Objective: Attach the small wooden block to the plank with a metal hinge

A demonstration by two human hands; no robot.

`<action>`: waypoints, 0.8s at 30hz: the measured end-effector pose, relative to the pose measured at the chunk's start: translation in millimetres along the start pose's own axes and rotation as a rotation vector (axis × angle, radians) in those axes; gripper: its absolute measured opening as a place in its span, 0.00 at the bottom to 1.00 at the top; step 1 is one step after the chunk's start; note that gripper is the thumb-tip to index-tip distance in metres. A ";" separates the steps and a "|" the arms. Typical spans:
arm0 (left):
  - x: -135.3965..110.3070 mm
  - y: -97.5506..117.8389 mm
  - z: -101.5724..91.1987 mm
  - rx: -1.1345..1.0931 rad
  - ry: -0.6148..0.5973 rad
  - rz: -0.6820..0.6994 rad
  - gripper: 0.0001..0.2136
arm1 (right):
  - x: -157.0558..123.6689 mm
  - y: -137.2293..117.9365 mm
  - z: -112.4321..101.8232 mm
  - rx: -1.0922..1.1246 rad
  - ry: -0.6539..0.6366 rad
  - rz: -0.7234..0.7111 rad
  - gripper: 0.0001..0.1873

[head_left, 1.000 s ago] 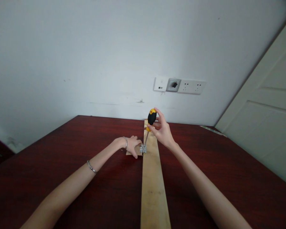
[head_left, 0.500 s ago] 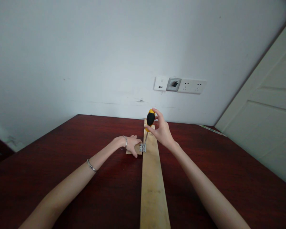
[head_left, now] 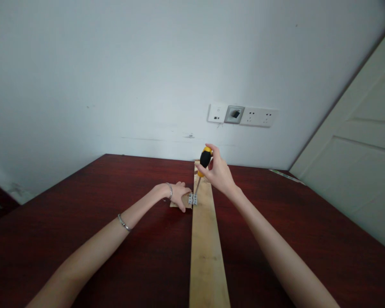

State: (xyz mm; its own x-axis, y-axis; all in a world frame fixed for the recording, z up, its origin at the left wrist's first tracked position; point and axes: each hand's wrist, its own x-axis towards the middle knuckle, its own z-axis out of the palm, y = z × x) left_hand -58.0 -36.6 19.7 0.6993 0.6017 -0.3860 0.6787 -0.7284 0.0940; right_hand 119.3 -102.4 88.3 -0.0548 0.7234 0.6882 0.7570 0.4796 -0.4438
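On the table [head_left: 291, 205], a block [head_left: 188, 204] lies left of the plank [head_left: 207, 248], a hinge [head_left: 195, 199] spanning both.

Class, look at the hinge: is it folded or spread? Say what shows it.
The hinge is spread: one leaf lies on the small board, the other on the long board.

On the head view I record a yellow-and-black screwdriver [head_left: 205, 158], tilted, in the right-hand grip [head_left: 220, 173], its tip at a metal hinge [head_left: 195, 199]. The hinge bridges a long wooden plank [head_left: 208, 256] and a small wooden piece [head_left: 186, 203]; I note the left-hand grip [head_left: 179, 196] spread over the latter, touching it. Both lie on a dark red surface [head_left: 141, 265]. Behind, I find socket plates [head_left: 258, 116] on a scuffed white wall [head_left: 131, 64]; a panelled door [head_left: 365, 145] stands at right.
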 end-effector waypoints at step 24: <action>-9.4 9.9 -12.1 0.022 -0.027 0.016 0.44 | 57.6 -34.5 -40.1 -0.440 -0.533 -0.312 0.23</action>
State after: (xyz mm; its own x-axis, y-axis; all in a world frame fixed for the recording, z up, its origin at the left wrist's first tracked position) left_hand -55.2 -45.5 35.3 0.7033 0.5813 -0.4092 0.6624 -0.7448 0.0806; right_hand 116.2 -97.2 166.2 -0.5320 0.7823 0.3240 0.8385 0.5401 0.0726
